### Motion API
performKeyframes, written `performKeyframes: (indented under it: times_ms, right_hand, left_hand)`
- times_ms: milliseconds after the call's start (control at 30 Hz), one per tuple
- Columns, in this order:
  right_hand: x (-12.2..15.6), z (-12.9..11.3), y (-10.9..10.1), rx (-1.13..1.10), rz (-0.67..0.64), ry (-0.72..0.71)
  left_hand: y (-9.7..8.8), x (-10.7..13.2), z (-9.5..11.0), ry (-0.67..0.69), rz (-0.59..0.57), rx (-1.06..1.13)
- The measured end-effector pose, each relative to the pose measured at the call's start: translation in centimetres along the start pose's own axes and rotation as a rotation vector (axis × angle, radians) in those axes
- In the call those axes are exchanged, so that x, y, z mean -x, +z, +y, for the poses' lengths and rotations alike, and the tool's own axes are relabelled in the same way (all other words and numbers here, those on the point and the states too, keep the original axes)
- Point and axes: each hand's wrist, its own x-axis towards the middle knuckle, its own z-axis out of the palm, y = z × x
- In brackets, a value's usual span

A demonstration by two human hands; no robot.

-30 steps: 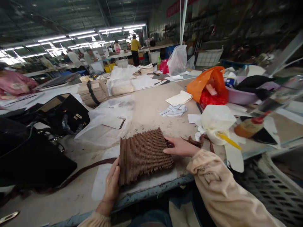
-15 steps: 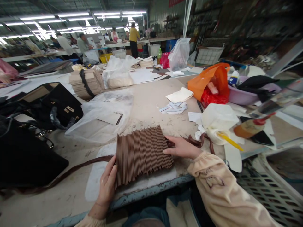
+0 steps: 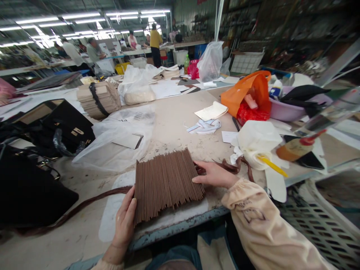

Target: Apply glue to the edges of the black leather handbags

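A row of thin brown rods, laid tightly side by side, lies near the table's front edge. Their near ends are uneven. My left hand holds the row at its left side, thumb and fingers along the outermost rod. On the opposite side, my right hand grips the right edge, its thumb on top and the other fingers partly hidden behind. A long brown strip runs leftward from beside my left hand. More brown strips lie beyond my right hand. Under the rods is a pale sheet.
Black handbags stand at the left beside a clear plastic sheet. To the right are a white plastic jug, a bottle of amber liquid and an orange bag. A slotted crate sits below the table's right edge.
The view has shifted slightly, so everything appears a little further left. Both hands keep their places at the sides of the rods.
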Motion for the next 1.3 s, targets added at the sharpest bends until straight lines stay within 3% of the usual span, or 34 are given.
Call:
performKeyframes:
  times_ms: [1300]
  right_hand:
    - [0.28, 0.23, -0.09, -0.255, -0.111, -0.082]
  left_hand:
    - [0.12, -0.21, -0.12, -0.023, 0.044, 0.008]
